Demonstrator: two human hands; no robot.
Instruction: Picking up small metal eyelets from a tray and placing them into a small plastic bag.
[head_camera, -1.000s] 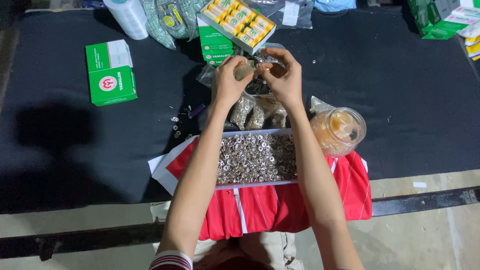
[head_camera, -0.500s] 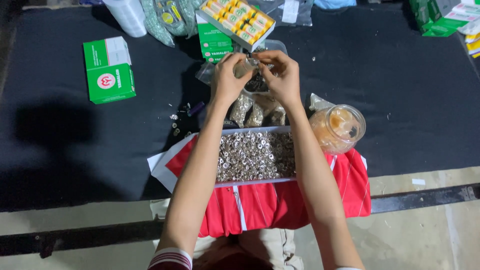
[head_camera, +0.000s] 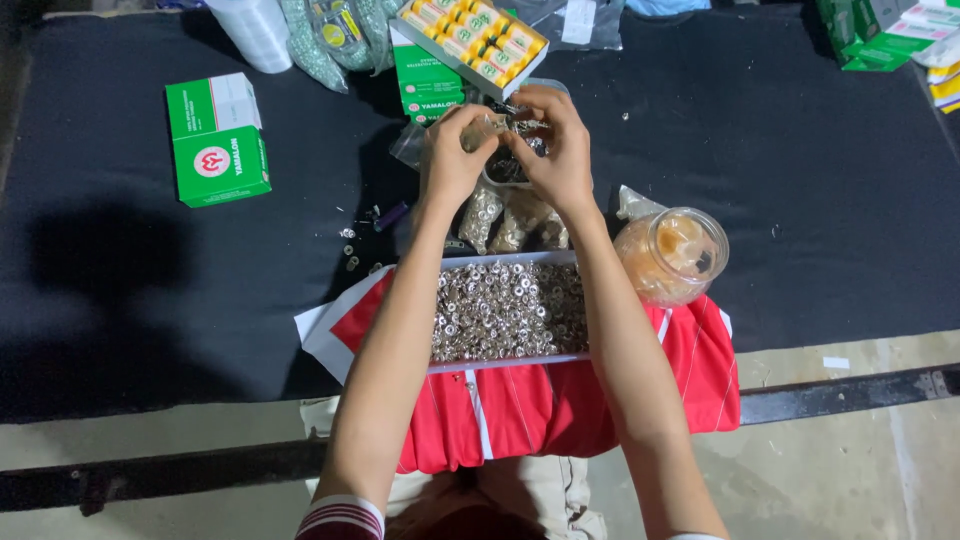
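Dark cloth covers the surface, seen from above by a seated person with both arms stretched forward. Places are given from the shallow tray of small silver metal fasteners, which lies on a folded red garment with white stripes at the near edge.

Beyond the tray, the left hand and the right hand meet, fingers curled and pinching a small clear plastic bag of metal pieces between them. Compared with a second ago, the hands sit closer together and a little farther from the tray, with the bag more gathered in the fingertips; this suggests the bag is being opened or worked at its mouth, though the exact grip is partly hidden.

More small clear bags of fasteners lie between the hands and the tray. Right of the tray stands a round clear jar with amber contents. Far left of the tray lies a green and white carton. Beyond the hands sit another green carton and an open box of yellow and orange packets.
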